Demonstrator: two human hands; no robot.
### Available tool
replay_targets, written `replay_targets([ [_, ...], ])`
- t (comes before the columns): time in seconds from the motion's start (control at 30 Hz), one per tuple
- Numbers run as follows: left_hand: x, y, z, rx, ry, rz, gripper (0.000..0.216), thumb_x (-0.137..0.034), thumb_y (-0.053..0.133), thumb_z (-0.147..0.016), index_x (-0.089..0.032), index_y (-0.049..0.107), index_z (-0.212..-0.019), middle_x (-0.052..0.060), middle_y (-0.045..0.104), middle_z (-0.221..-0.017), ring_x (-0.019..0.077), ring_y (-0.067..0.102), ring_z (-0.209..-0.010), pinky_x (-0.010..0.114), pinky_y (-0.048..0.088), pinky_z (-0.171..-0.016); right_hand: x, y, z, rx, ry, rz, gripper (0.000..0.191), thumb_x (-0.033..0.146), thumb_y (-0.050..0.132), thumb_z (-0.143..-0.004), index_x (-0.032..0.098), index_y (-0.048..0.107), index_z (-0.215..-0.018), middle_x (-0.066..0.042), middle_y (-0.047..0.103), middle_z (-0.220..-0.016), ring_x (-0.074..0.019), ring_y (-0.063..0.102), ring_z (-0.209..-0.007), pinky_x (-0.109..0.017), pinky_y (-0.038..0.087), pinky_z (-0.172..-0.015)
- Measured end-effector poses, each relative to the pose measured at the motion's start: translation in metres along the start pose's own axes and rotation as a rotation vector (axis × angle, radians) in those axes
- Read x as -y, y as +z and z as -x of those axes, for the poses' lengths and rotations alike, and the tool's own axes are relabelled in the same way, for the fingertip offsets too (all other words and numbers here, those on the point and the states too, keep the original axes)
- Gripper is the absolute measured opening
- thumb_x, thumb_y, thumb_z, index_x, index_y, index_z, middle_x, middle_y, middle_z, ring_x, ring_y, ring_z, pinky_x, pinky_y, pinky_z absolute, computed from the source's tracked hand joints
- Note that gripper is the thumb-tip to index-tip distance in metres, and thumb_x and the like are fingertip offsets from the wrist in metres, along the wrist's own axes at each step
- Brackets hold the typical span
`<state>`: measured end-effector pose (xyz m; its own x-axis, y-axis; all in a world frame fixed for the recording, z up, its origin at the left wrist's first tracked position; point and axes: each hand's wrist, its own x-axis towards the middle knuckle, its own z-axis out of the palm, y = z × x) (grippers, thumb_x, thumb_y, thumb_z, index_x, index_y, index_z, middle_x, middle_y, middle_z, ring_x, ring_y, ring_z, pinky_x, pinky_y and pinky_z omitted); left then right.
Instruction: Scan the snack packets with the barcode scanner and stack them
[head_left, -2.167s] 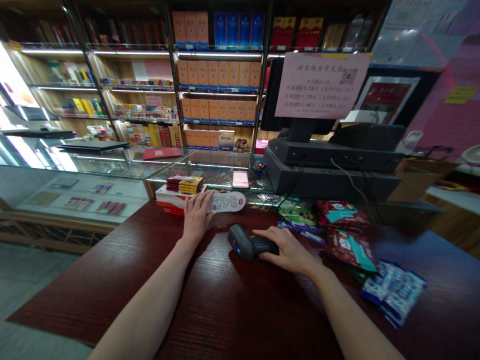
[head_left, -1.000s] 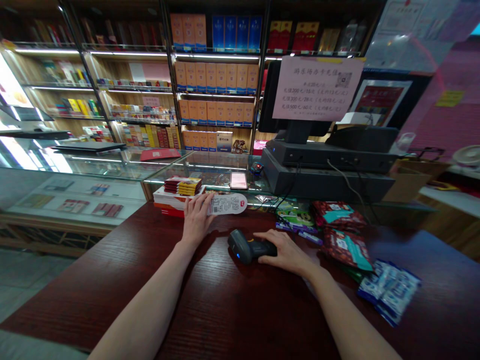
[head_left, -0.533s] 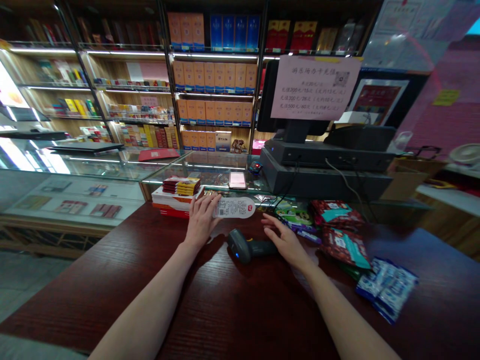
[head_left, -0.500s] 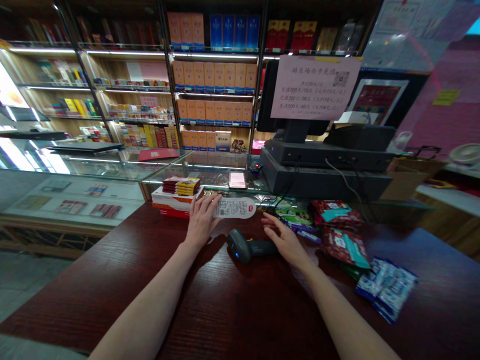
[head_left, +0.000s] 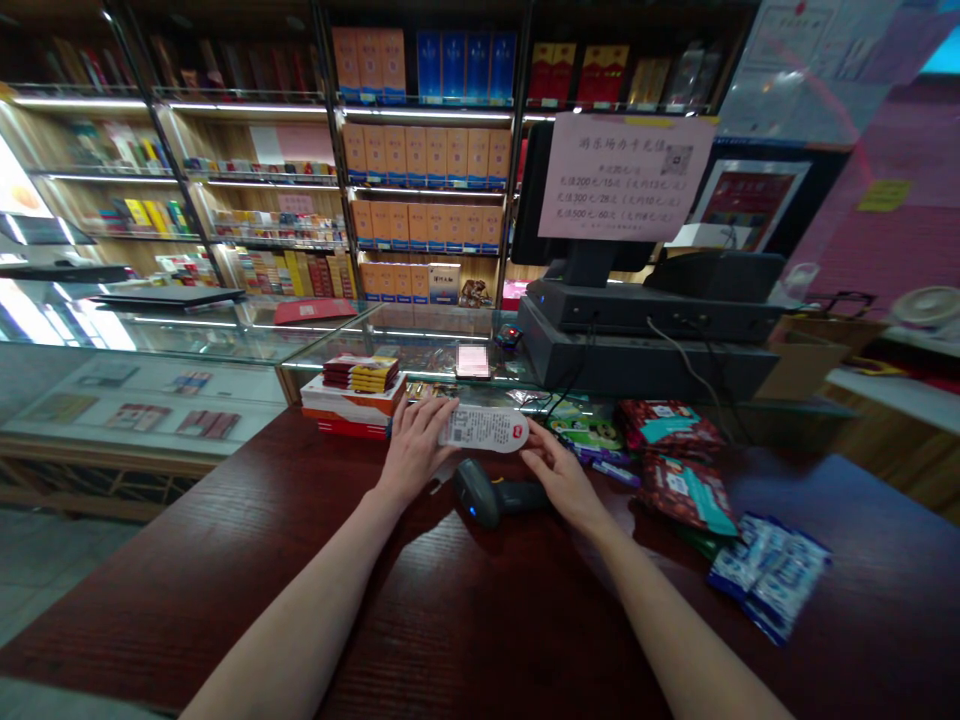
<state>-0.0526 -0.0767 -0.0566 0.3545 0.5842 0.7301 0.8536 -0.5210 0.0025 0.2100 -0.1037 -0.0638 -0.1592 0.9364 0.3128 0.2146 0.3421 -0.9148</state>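
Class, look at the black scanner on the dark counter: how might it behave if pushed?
The black scanner would probably stay rigid, since it looks hard-shelled. Its bulky head and slimmer handle suggest it may swivel rather than roll straight. The counter looks glossy, so it might slide easily.

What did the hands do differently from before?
The right hand let go of the black scanner and moved forward to the right end of the white package. The left hand, still holding the package, moved it rightward and a little nearer the person. The scanner, brown snack bags and blue packets stayed put.
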Motion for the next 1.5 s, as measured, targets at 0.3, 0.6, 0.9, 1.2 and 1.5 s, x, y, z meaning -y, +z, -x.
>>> replay_targets([
  [0.3, -0.002, 0.001, 0.000, 0.078, -0.112, -0.007, 0.073, -0.040, 0.074, -0.082, -0.031, 0.044, -0.148, 0.010, 0.058, -0.123, 0.0279, 0.054, -0.110, 0.044, 0.044, -0.099, -0.003, -0.003, -0.001, -0.087, -0.006, 0.161, 0.053, 0.038, 0.052, -0.091, 0.024, 0.050, -0.143, -0.008, 0.063, -0.128, -0.0214, 0.065, -0.106, -0.043, 0.051, -0.101],
  [0.6, -0.004, 0.010, 0.000, 0.160, -0.123, 0.190, 0.079, -0.025, 0.068, -0.086, -0.032, 0.029, -0.154, 0.006, 0.055, -0.114, 0.0216, 0.057, -0.105, 0.036, 0.049, -0.096, -0.005, 0.002, -0.003, -0.097, 0.063, 0.141, 0.057, 0.043, 0.056, -0.089, 0.021, 0.054, -0.141, -0.011, 0.059, -0.123, -0.0216, 0.067, -0.096, -0.041, 0.059, -0.086],
  [0.9, -0.003, 0.010, 0.000, 0.157, -0.129, 0.273, 0.083, -0.017, 0.065, -0.085, -0.033, 0.024, -0.156, 0.007, 0.054, -0.124, 0.0230, 0.055, -0.117, 0.039, 0.046, -0.107, -0.007, 0.000, -0.003, -0.116, 0.024, 0.177, 0.056, 0.040, 0.055, -0.089, 0.023, 0.054, -0.142, -0.011, 0.059, -0.120, -0.0229, 0.065, -0.103, -0.041, 0.055, -0.095],
  [1.2, -0.006, 0.015, -0.001, 0.049, -0.312, 0.609, 0.065, -0.022, 0.057, -0.092, -0.023, 0.033, -0.153, 0.012, 0.063, -0.126, 0.0212, 0.063, -0.112, 0.039, 0.051, -0.101, -0.013, 0.007, -0.005, -0.211, 0.028, 0.036, 0.060, 0.037, 0.060, -0.083, 0.022, 0.055, -0.140, -0.012, 0.056, -0.131, -0.0242, 0.064, -0.114, -0.041, 0.053, -0.101],
  [1.5, -0.011, 0.011, -0.003, -0.078, -0.387, 0.715, 0.022, -0.026, 0.057, -0.092, -0.021, 0.068, -0.110, 0.005, 0.073, -0.109, 0.0190, 0.068, -0.101, 0.034, 0.055, -0.091, -0.010, 0.006, -0.006, -0.274, 0.029, -0.037, 0.052, 0.041, 0.069, -0.074, 0.021, 0.069, -0.122, -0.013, 0.061, -0.134, -0.0288, 0.063, -0.118, -0.048, 0.047, -0.107],
])
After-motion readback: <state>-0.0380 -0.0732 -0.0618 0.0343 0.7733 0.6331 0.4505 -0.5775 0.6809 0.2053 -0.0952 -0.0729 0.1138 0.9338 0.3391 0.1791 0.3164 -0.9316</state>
